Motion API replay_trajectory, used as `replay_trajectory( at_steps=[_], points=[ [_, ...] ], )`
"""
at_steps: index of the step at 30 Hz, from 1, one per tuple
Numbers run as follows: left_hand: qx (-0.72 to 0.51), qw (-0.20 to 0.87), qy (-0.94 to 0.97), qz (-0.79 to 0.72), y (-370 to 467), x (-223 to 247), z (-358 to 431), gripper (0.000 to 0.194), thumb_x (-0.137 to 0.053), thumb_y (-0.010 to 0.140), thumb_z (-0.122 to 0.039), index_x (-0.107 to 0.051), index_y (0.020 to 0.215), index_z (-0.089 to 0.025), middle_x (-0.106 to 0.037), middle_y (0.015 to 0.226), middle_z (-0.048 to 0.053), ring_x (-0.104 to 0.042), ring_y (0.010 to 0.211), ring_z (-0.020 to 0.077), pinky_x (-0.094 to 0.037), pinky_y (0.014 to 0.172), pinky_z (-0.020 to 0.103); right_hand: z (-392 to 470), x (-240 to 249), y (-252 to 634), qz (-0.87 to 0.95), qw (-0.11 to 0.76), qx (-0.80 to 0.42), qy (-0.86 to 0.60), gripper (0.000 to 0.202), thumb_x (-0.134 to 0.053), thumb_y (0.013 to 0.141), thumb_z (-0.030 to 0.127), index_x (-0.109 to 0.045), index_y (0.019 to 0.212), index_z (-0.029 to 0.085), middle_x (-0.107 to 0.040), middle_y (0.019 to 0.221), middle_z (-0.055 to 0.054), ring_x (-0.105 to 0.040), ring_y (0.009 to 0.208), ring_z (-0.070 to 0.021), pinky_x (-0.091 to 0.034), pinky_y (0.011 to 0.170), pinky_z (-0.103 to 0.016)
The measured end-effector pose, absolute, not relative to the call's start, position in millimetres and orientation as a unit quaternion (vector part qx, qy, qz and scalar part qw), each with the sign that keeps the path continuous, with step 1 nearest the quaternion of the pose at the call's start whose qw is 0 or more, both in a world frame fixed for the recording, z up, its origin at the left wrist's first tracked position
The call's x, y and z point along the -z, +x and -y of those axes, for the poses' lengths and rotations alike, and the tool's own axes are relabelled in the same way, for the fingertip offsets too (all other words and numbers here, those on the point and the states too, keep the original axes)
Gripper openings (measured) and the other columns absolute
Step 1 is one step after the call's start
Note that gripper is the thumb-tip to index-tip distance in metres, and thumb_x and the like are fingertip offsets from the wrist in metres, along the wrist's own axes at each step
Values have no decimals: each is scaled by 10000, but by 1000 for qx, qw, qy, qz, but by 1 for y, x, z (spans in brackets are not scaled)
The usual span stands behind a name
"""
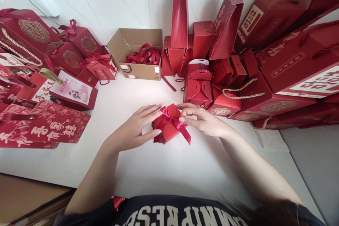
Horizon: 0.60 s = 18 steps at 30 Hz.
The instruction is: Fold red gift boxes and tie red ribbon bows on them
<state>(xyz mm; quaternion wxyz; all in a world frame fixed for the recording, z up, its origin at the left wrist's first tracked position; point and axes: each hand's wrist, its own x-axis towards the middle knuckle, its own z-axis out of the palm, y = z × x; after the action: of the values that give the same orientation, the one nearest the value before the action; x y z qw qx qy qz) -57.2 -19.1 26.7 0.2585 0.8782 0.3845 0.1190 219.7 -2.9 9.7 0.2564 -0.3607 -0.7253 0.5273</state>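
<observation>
A small red gift box (pixel 167 132) sits on the white tabletop in front of me, with a shiny crimson ribbon (pixel 184 135) tied over its top in a bow. My left hand (pixel 141 125) rests against the box's left side, its fingers stretched out and the thumb apart from them. At the right side, my right hand (pixel 200 118) has thumb and index finger pinched together at the ribbon's loop, with the other fingers behind the box. One ribbon tail hangs toward me. My fingers hide parts of the bow and the box's sides.
An open cardboard carton (pixel 143 71) behind holds loose crimson ribbon (pixel 148 54). Finished-looking red boxes and printed gift bags (pixel 59 123) crowd the left. Red boxes (pixel 198 90) and large bags (pixel 299 63) are packed at the right, against a tiled wall (pixel 127 0).
</observation>
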Motion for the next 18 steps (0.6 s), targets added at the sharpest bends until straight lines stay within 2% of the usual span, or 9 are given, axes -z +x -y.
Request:
replay_trajectory(
  at_steps=[5,7,9,11,13,15,17,18],
  points=[
    [-84,237,871,-423,-54,-17,32,645,-445,983,-417,-179,1557,-285,-162,1636,39,-169,1505,240,-241,1219,428,1,-7,221,720,264,-521,-376,251,-551,941,427,-673,866,221,-503,1405,-42,-494,1293,-213,-367,1090,-398],
    [-72,219,873,-429,-49,-17,37,645,-424,989,-424,-170,1558,-254,-128,1640,57,-144,1511,238,-216,1226,439,1,-6,219,715,267,-520,-383,254,-545,943,424,-669,859,220,-513,1388,-42,-505,1278,-212,-382,1070,-390],
    [-68,185,872,-447,-42,-19,44,600,-414,992,-419,-257,1531,-208,-125,1637,91,-152,1508,261,-213,1219,481,2,-5,218,709,265,-518,-398,263,-545,941,431,-665,848,217,-519,1373,-45,-510,1270,-215,-389,1055,-388],
    [-83,144,863,-476,-37,-23,52,517,-425,985,-399,-409,1449,-171,-148,1629,129,-204,1492,306,-256,1190,524,2,-4,217,704,262,-517,-411,271,-554,933,441,-655,828,214,-515,1377,-43,-520,1257,-218,-389,1049,-391],
    [-116,110,854,-495,-33,-29,59,408,-468,966,-367,-549,1317,-174,-224,1611,135,-295,1453,334,-325,1148,528,3,-3,216,702,259,-520,-412,279,-559,930,446,-646,811,209,-513,1386,-44,-529,1247,-218,-380,1057,-394],
    [-169,92,846,-497,-32,-36,61,250,-512,946,-311,-646,1128,-205,-398,1534,105,-409,1386,312,-377,1117,489,3,-3,215,702,257,-526,-405,289,-562,928,450,-639,794,205,-518,1387,-47,-527,1253,-220,-368,1071,-396],
    [-236,99,828,-499,-34,-43,58,125,-537,930,-256,-649,970,-218,-574,1363,77,-510,1288,263,-418,1081,433,4,-4,214,703,254,-533,-396,305,-562,927,457,-635,776,202,-524,1384,-51,-518,1266,-224,-364,1075,-394],
    [-262,113,817,-500,-35,-46,54,91,-547,922,-243,-632,945,-219,-617,1285,70,-539,1246,244,-431,1066,415,5,-4,214,704,253,-535,-392,311,-562,927,461,-634,771,201,-525,1383,-52,-514,1270,-225,-366,1073,-394]
  ],
)
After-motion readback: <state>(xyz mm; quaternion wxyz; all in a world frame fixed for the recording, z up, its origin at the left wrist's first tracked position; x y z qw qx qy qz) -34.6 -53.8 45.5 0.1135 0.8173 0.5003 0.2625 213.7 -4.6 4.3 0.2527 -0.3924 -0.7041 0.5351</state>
